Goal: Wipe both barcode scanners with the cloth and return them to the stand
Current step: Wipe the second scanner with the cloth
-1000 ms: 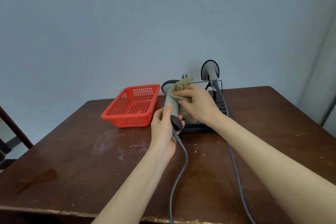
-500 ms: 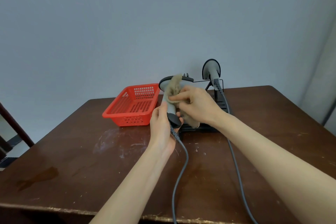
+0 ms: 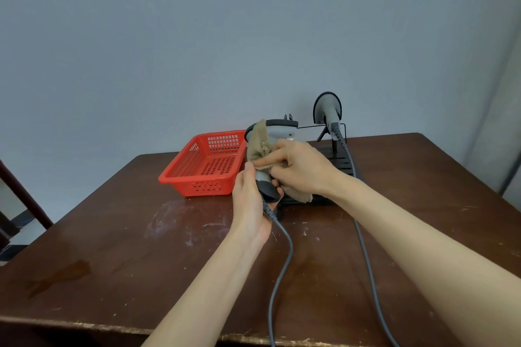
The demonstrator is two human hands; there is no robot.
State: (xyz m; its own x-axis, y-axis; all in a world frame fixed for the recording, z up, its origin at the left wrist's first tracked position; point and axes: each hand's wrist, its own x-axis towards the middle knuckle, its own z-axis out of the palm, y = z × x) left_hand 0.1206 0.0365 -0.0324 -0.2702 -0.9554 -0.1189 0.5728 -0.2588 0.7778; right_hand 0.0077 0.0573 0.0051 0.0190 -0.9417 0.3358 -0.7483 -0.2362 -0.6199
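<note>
We find the scene lit softly and evenly, with no harsh glare. The wall (image 3: pixel 197 36) is a flat blue-grey, dimmer toward the upper corners. The table (image 3: pixel 127 248) carries a dull sheen around its pale scuffs, and the cables (image 3: pixel 284 262) lay only faint shadows on it (soft-edged, never crisp). The wide lens bows the table's edges. The cloth (image 3: pixel 259 144), the scanner (image 3: pixel 282 128) beneath it and the right hand (image 3: pixel 301 169) look slightly soft.
</note>
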